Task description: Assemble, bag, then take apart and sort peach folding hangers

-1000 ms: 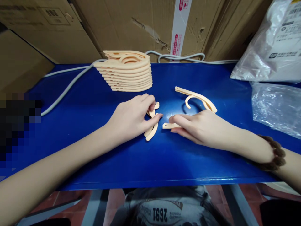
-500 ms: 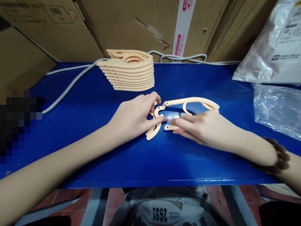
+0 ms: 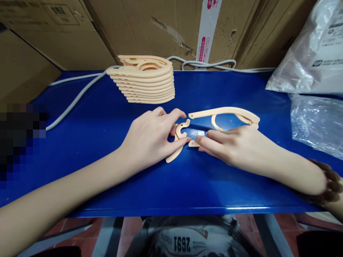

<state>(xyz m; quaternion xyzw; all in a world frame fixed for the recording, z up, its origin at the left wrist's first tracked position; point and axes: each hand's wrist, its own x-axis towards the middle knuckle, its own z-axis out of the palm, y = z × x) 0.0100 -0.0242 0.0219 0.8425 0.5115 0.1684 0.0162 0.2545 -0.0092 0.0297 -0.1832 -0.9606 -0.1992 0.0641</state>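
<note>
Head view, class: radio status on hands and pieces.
Left hand holding curved piece. Right hand pinching pale strip. Pieces apart. Hanger stack behind, out of the way.

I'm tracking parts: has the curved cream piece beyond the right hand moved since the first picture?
Yes: against the white tape, the curved cream piece has its left end farther left and lower in view.

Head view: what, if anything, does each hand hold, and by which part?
The left hand holds a curved cream piece near its middle. The right hand pinches a cream strip behind its holed end; the rest is hidden.
</note>
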